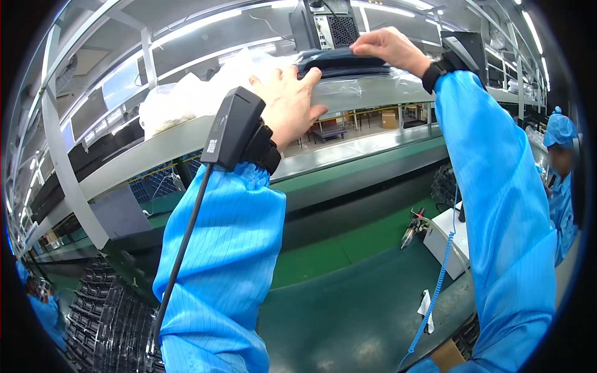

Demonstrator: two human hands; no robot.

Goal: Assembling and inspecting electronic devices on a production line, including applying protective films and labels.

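On a raised shelf in front of me lies a stack of dark, shiny plastic bags. My left hand reaches up to the left end of this stack, its fingers spread and nothing gripped. At the stack's upper right, my right hand has thumb and fingers pinched together at the top edge of a dark bag. How much of the bag is between those fingertips is hard to make out. Clear plastic wrapping shows beneath the stack. White plastic bags sit left of my left hand.
A black computer case stands behind the stack. Below are a green workbench, a white box, an electric screwdriver and a blue coiled cord. Stacked black parts are at lower left; a co-worker is at right.
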